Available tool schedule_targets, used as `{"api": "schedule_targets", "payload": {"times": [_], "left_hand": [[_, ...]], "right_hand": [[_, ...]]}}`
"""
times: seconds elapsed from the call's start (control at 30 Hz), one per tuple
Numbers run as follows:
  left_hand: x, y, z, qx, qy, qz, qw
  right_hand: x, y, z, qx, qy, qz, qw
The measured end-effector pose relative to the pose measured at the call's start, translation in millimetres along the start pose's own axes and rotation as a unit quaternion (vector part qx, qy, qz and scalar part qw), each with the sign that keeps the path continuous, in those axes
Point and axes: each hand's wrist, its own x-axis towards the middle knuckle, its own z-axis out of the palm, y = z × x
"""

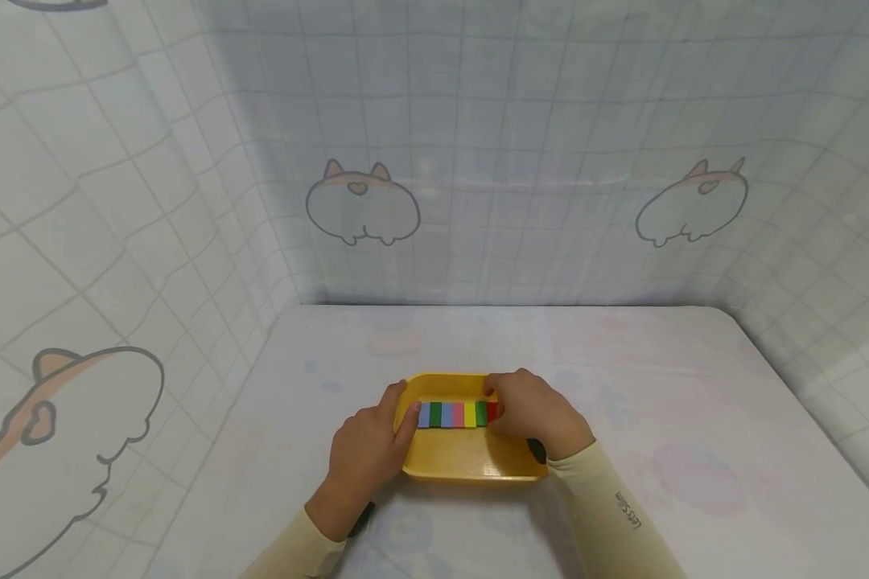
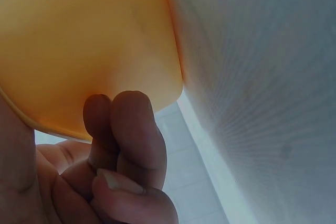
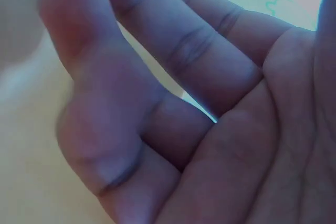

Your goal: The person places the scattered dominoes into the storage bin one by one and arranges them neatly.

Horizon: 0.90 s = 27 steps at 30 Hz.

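A yellow tray [image 1: 471, 464] sits on the table in the head view. Inside it a row of small coloured blocks [image 1: 446, 415] runs side by side: blue, green, pink, yellow and red ones show. My left hand [image 1: 365, 450] grips the tray's left side, thumb over the rim by the blue end of the row. In the left wrist view, curled fingers [image 2: 137, 129] lie against the tray's outer wall. My right hand [image 1: 539, 410] reaches over the right side and pinches the red block [image 1: 492, 412] at the row's end. Its fingers partly hide that block.
A pale patterned cloth [image 1: 695, 386] covers the table around the tray. Behind it hangs a white gridded curtain [image 1: 521, 201] with animal drawings, and similar cloth walls [image 1: 847, 265] stand at both sides.
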Motion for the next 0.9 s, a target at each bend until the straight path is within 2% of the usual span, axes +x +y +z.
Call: {"api": "schedule_targets", "payload": {"times": [0.33,0.5,0.7,0.9], "left_hand": [[-1.1,1.4,-0.2,0.003,0.004,0.001,1.0000],[-1.2,1.4,-0.5,0.003,0.007,0.003,1.0000],[-1.7,0.2,1.2,0.004,0.007,0.005,1.0000],[-0.1,-1.1,0.9,0.009,0.016,0.010,0.9998]], "right_hand": [[-6.9,-2,-5,0.006,0.001,-0.024,0.9997],[-14.7,-6,-13,0.019,0.007,-0.021,0.9996],[-27.5,-9,-26,0.019,0.032,-0.033,0.9988],[-43.2,-6,-47,0.029,0.078,-0.072,0.9940]]}}
